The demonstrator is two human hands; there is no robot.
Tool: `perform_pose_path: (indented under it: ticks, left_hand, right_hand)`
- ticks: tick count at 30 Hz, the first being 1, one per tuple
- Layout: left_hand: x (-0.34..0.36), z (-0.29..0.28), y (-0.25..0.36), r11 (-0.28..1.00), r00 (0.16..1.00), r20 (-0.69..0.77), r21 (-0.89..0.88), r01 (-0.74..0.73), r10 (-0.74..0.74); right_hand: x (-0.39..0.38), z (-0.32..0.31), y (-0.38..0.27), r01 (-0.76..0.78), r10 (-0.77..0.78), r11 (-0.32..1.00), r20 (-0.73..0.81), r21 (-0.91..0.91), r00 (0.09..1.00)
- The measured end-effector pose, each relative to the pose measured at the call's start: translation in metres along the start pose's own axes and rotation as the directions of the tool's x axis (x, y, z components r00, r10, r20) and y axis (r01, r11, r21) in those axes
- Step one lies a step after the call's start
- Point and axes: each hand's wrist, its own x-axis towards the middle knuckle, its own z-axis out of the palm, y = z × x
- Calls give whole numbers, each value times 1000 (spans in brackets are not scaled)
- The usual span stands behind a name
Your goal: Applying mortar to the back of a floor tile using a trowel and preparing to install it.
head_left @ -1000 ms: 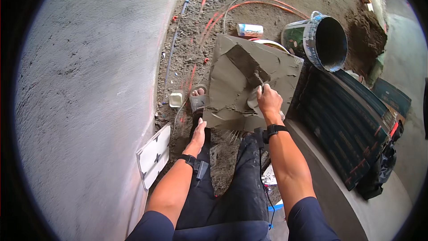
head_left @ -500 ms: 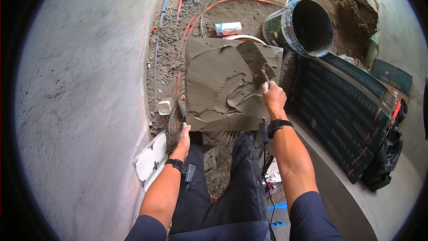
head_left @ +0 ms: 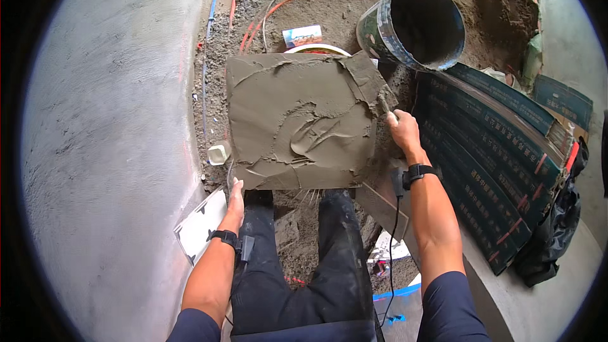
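Note:
A square tile point(head_left: 278, 107) coated in grey, ridged mortar lies in front of me above my legs. My left hand point(head_left: 235, 201) is closed at its lower left corner, gripping the tile's edge. My right hand point(head_left: 403, 128) is wrapped round the handle of a trowel point(head_left: 372, 81), whose mortar-smeared blade lies over the tile's upper right corner. A white bucket rim point(head_left: 316, 49) shows from behind the tile.
A paint-stained bucket point(head_left: 424, 19) stands behind right. A plastered wall point(head_left: 107, 152) runs along my left, with patterned tiles point(head_left: 197, 218) leaning there. Dark green boxes point(head_left: 475, 158) and a black bag point(head_left: 551, 234) are at right. Hoses point(head_left: 266, 12) cross the rubble floor.
My right hand has moved the trowel right and outward to the tile's upper right corner. The tile now sits further left in view and straighter, with my left hand still at its lower left corner.

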Motion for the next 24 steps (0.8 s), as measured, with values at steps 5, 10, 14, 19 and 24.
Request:
perform_pose_path:
  ticks: [5,10,14,19,24]
  left_hand:
    - [12,23,2,1000,1000,-22,21,-9,10]
    - [7,17,0,999,996,-87,30,-20,23]
    - [14,22,1,998,993,-110,45,-31,36]
    - [10,23,-7,998,990,-136,62,-17,25]
    - [8,15,-12,997,982,-186,66,34,-21]
  right_hand:
    - [11,-4,104,-78,86,979,-33,188,996]
    - [-9,-27,85,-116,112,966,27,229,993]
    - [33,-62,4,268,-262,962,97,-46,960]
    - [65,-81,-24,68,-93,971,-99,-229,991]
    - [43,-40,30,88,-106,942,37,323,994]
